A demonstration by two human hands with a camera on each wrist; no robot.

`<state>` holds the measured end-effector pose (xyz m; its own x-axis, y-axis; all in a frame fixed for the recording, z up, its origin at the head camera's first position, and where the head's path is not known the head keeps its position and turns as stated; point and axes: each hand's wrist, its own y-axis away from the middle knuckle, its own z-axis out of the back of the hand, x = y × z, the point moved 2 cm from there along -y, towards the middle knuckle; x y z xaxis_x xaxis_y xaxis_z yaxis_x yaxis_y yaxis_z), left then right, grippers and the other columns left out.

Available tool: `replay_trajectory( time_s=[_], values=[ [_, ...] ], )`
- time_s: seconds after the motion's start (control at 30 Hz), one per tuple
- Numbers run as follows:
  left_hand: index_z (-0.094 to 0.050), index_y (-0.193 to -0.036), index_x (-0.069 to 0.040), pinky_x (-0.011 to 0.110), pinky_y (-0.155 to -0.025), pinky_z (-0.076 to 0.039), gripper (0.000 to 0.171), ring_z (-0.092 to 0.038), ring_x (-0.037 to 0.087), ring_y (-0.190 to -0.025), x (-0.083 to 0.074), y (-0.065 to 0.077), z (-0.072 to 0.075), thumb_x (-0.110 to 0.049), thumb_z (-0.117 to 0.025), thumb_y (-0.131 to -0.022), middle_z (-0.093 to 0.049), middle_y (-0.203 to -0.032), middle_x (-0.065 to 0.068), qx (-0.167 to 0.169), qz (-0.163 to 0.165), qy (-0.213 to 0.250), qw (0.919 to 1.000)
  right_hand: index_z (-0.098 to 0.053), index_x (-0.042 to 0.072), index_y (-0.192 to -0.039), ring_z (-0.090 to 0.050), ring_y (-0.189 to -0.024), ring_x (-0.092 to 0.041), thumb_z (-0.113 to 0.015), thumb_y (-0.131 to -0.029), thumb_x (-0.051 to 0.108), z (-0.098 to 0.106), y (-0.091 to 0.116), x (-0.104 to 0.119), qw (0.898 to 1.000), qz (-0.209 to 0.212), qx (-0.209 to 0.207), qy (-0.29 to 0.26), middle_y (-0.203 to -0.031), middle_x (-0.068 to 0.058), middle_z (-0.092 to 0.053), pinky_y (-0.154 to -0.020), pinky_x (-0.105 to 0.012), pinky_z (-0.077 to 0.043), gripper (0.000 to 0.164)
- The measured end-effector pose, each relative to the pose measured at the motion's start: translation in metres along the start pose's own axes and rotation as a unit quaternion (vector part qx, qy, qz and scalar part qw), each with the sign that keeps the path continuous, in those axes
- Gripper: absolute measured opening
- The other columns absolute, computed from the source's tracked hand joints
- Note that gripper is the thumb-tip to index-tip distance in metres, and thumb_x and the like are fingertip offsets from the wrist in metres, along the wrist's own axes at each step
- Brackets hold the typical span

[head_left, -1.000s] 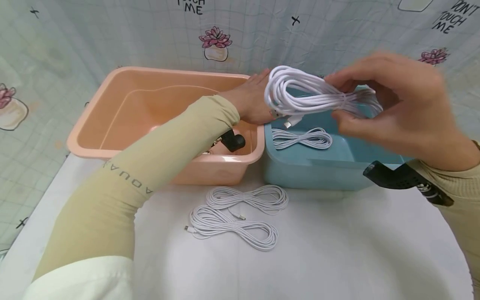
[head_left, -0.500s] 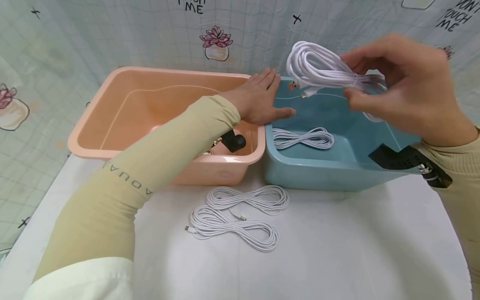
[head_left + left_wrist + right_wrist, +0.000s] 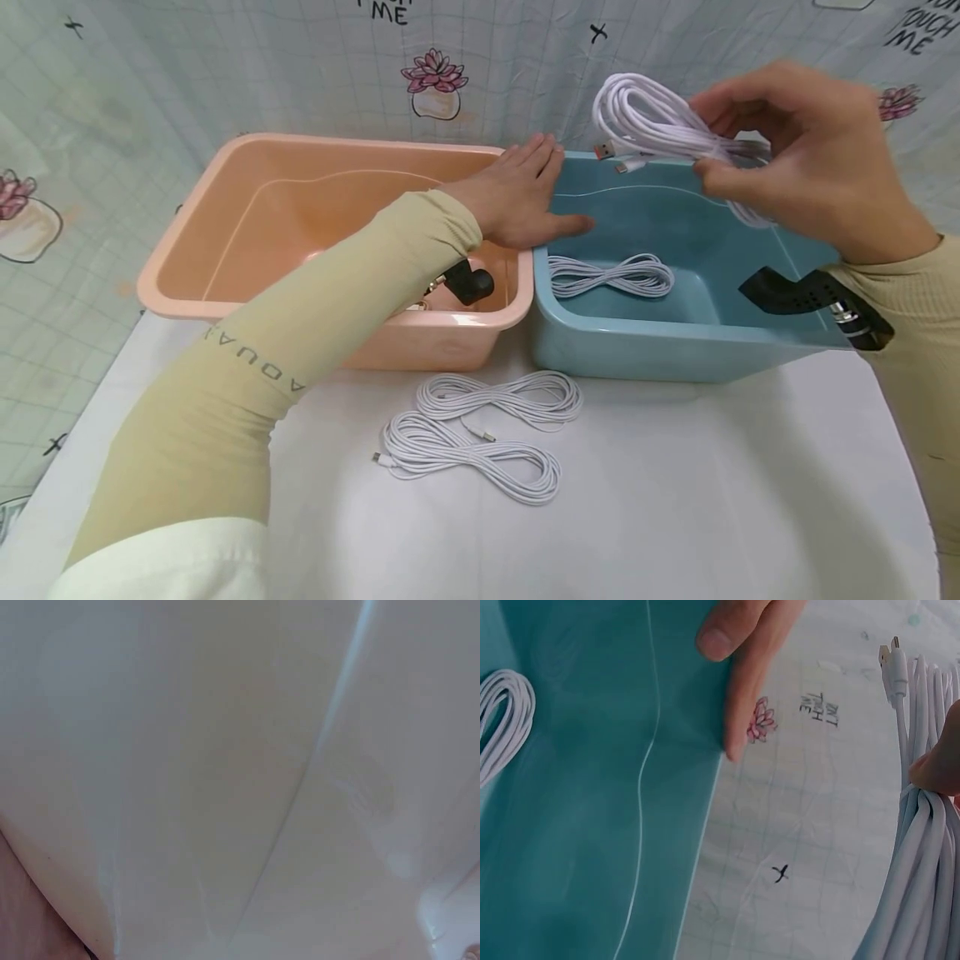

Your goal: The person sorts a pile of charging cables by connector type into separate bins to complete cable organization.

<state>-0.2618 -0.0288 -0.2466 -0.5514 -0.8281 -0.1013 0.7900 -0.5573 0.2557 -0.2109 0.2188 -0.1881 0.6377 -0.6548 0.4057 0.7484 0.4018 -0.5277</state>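
Note:
My right hand [image 3: 817, 158] pinches a tied coil of white USB cable [image 3: 648, 117] above the back of the blue bin [image 3: 757, 333]. Two plugs, one orange inside, hang at the coil's left end. The right wrist view shows this cable [image 3: 922, 855] at its right edge. My left hand [image 3: 519, 200] rests with straight fingers across the adjoining rims of the peach bin [image 3: 292, 208] and the blue bin, thumb out over the blue one. A bundled white cable [image 3: 615, 277] lies inside the blue bin. The left wrist view shows mostly a blurry pale surface [image 3: 225, 772].
Two white cable bundles, an upper one [image 3: 498, 397] and a lower one [image 3: 472, 458], lie on the white tablecloth [image 3: 675, 500] before the bins. Behind stands a printed curtain [image 3: 300, 67]. My left forearm hides part of the peach bin's inside, where something small and pale shows.
My right hand has carried the held cable up and to the right, toward the back of the blue bin. My left hand has stayed on the rims.

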Motion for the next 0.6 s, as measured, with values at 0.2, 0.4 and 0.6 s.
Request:
replay_trajectory(
  time_s=[0.2, 0.4, 0.6],
  values=[
    [0.012, -0.164, -0.003, 0.044, -0.135, 0.006, 0.104, 0.017, 0.03, -0.163, -0.002, -0.001, -0.001, -0.076, -0.026, -0.1, 0.019, -0.174, 0.014, 0.001, 0.004, -0.002, 1.0, -0.07, 0.009, -0.133, -0.059, -0.099, -0.001, -0.078, -0.079, -0.012, -0.004, -0.003, -0.014, 1.0, -0.018, 0.001, 0.01, -0.12, 0.025, -0.061, -0.102, -0.006, -0.048, 0.059],
    [0.014, -0.164, -0.004, 0.044, -0.135, 0.006, 0.103, 0.018, 0.03, -0.163, -0.001, -0.001, -0.001, -0.075, -0.025, -0.101, 0.02, -0.174, 0.014, 0.003, 0.005, -0.001, 1.0, -0.07, 0.012, -0.133, -0.059, -0.098, 0.0, -0.078, -0.08, -0.011, -0.01, -0.007, -0.026, 1.0, -0.024, 0.007, 0.007, -0.12, 0.013, -0.066, -0.098, -0.003, -0.048, 0.057],
    [0.013, -0.164, -0.003, 0.044, -0.135, 0.005, 0.103, 0.017, 0.03, -0.163, -0.001, -0.002, -0.002, -0.075, -0.025, -0.101, 0.018, -0.174, 0.015, -0.001, 0.003, -0.004, 1.0, -0.07, 0.012, -0.134, -0.058, -0.099, 0.001, -0.078, -0.083, -0.008, -0.015, -0.009, -0.035, 0.999, -0.042, 0.016, 0.005, -0.119, 0.011, -0.064, -0.098, -0.003, -0.047, 0.056]
  ],
)
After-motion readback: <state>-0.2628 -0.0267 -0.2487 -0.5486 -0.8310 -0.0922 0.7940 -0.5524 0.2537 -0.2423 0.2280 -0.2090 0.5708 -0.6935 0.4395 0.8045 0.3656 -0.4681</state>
